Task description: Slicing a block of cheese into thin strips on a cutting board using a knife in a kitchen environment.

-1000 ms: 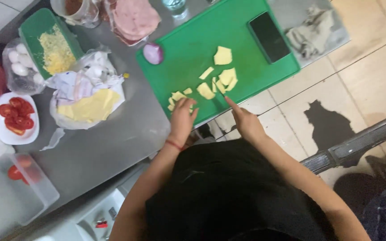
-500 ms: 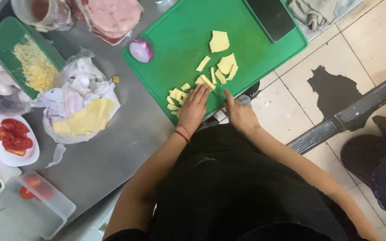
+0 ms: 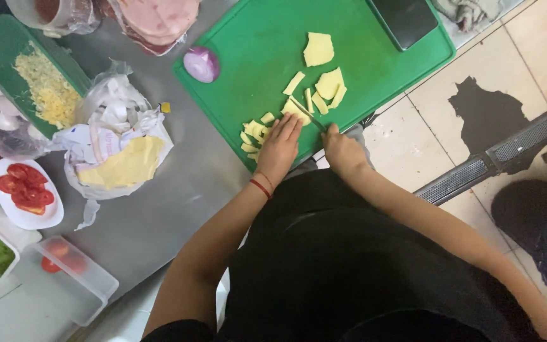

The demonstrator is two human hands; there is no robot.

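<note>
Fingers [image 3: 286, 128] of the left hand [image 3: 278, 150] lie flat and close together, pressing down on a pale yellow sliced cheese piece [image 3: 294, 111] at the near edge of the green plastic cutting board [image 3: 254, 57]. Right hand [image 3: 343, 152] is curled shut around the handle of a small thin-bladed knife [image 3: 308, 114], whose blade rests across that same piece, just beside the left fingertips.

Progress, judged from the layout: a row of narrow cut cheese strips [image 3: 251, 134] already lies under and left of the left hand, so part of the cutting is done. Several larger uncut cheese pieces [image 3: 324, 79] remain farther up the board, well apart from the strips, so cutting is not finished.

Surrounding items: a halved red onion [image 3: 201, 64] sits on the board's left corner and a dark flat phone-like slab [image 3: 406, 19] on its far right. On the steel counter [image 3: 159, 209], an opened wrapper holds a stack of yellow cheese slices [image 3: 125, 166]; beyond it stand a green tray of grated cheese [image 3: 45, 92] and a white dish of tomato slices [image 3: 25, 190]
</note>
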